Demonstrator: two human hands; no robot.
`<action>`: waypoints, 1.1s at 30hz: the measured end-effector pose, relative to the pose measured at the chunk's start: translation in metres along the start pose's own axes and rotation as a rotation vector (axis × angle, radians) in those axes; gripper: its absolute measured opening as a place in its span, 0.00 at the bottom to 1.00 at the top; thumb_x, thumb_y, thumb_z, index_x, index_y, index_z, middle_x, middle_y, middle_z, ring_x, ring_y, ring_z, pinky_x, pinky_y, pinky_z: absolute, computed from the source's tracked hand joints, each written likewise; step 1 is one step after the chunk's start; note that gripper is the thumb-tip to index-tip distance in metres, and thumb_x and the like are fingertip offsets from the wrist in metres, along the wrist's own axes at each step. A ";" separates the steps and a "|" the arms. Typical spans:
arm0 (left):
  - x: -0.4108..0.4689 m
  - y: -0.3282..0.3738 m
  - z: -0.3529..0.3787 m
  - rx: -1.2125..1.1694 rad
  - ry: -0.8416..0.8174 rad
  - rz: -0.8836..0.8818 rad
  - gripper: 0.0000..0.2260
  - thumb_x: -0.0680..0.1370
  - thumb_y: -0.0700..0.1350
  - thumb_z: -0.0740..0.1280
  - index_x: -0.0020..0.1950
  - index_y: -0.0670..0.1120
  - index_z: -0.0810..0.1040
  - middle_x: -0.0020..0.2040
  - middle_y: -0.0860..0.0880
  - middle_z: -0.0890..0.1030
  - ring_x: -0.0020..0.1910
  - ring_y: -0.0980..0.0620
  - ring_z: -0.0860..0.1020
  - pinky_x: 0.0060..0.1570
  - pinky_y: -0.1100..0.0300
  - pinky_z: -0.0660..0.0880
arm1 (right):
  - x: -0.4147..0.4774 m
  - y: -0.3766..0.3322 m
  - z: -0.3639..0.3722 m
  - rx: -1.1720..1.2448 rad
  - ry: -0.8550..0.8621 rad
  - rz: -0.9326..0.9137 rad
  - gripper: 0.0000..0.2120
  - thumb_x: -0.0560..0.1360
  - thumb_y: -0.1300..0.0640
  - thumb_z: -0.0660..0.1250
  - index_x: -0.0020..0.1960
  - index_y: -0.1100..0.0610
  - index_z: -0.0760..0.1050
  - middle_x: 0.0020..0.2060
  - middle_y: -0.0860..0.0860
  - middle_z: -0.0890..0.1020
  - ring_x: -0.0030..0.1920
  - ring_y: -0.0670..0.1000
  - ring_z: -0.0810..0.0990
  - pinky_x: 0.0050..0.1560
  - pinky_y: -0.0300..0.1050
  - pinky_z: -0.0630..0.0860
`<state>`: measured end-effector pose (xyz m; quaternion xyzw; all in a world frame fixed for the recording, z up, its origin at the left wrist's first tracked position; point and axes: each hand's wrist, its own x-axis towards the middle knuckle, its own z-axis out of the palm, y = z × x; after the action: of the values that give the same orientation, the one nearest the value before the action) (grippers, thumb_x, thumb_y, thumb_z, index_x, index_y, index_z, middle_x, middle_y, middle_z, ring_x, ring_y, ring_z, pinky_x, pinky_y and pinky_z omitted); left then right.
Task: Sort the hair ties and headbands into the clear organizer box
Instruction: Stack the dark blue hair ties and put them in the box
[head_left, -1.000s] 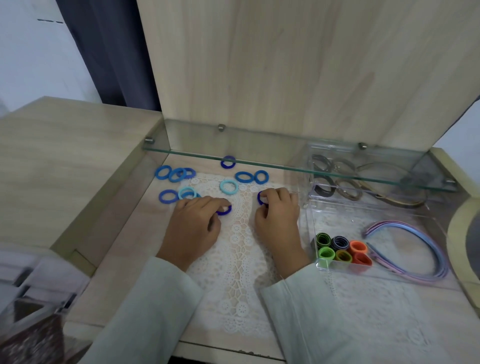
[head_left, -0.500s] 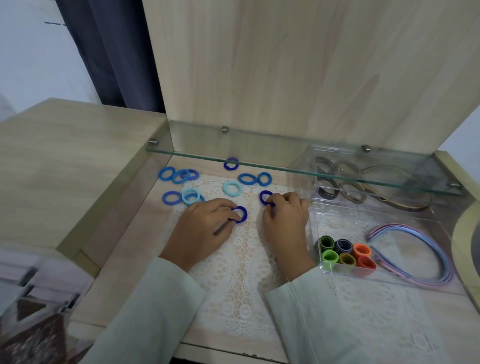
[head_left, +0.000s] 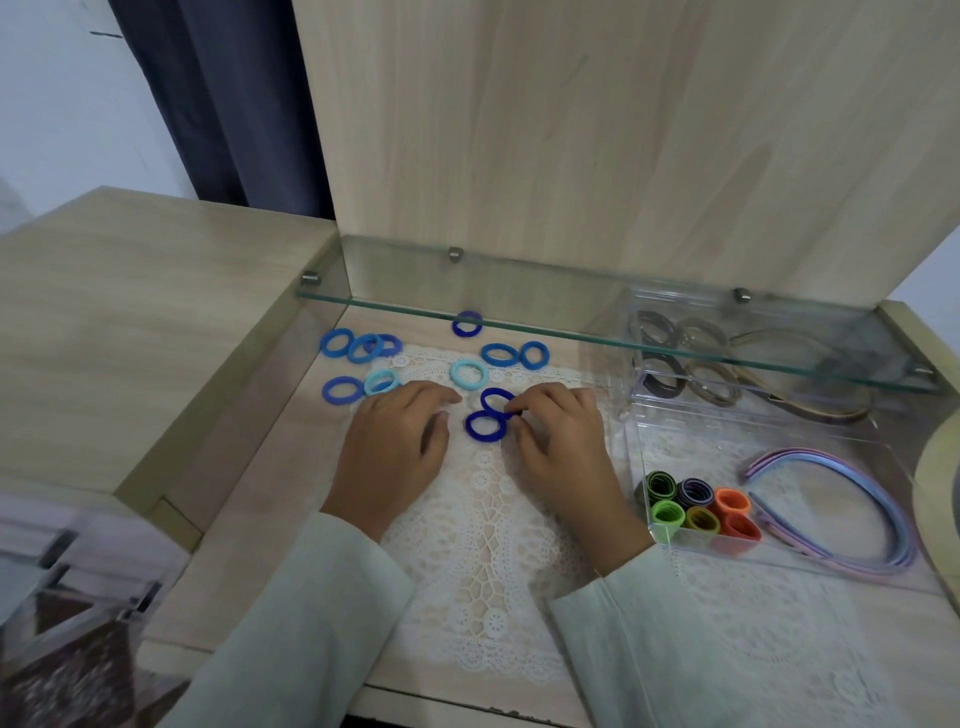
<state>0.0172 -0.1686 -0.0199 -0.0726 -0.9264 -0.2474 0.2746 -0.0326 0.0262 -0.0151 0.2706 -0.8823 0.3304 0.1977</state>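
Note:
Several blue hair ties lie loose on the lace mat (head_left: 483, 525): mid-blue ones (head_left: 336, 343), light-blue ones (head_left: 468, 373) and two dark-blue ones. My right hand (head_left: 563, 447) pinches one dark-blue hair tie (head_left: 493, 399) at its fingertips. The second dark-blue tie (head_left: 484, 427) lies just in front of it, overlapping, between both hands. My left hand (head_left: 392, 447) rests on the mat with loosely bent fingers and holds nothing. The clear organizer box (head_left: 638, 431) stands at the right with rolled coloured ties (head_left: 696, 506) and pastel headbands (head_left: 862, 514) inside.
A glass shelf (head_left: 571, 332) overhangs the back of the recess, covering the box's rear compartments with grey and brown ties (head_left: 685, 358) and a brown headband (head_left: 810, 400). One dark-blue tie (head_left: 467, 323) lies under the shelf's edge. A raised wooden top (head_left: 130, 322) borders the left.
My left hand slid its dark-blue tie to the right and let go of it. The right hand drew its tie closer, and the two dark-blue ties now overlap.

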 end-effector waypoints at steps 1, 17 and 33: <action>0.000 -0.001 0.001 0.007 0.005 -0.027 0.12 0.78 0.43 0.61 0.58 0.45 0.80 0.54 0.50 0.83 0.53 0.52 0.80 0.51 0.50 0.79 | -0.001 -0.002 0.000 0.006 -0.023 -0.025 0.07 0.74 0.60 0.66 0.50 0.53 0.79 0.49 0.46 0.79 0.49 0.52 0.72 0.49 0.45 0.69; -0.001 -0.002 0.004 0.015 -0.015 -0.043 0.13 0.76 0.37 0.65 0.60 0.44 0.79 0.55 0.49 0.81 0.56 0.51 0.79 0.54 0.50 0.78 | -0.003 -0.008 -0.003 -0.033 -0.173 -0.017 0.11 0.73 0.59 0.65 0.53 0.52 0.79 0.51 0.45 0.78 0.51 0.48 0.68 0.48 0.44 0.66; -0.001 -0.001 0.004 0.025 -0.021 -0.051 0.13 0.76 0.37 0.65 0.60 0.44 0.78 0.56 0.48 0.81 0.56 0.51 0.79 0.55 0.49 0.78 | -0.003 -0.013 -0.004 0.006 -0.156 -0.021 0.12 0.71 0.56 0.63 0.52 0.51 0.80 0.50 0.43 0.77 0.50 0.45 0.66 0.48 0.42 0.65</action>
<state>0.0159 -0.1673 -0.0233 -0.0480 -0.9338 -0.2418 0.2594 -0.0216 0.0219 -0.0073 0.3056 -0.8911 0.3088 0.1309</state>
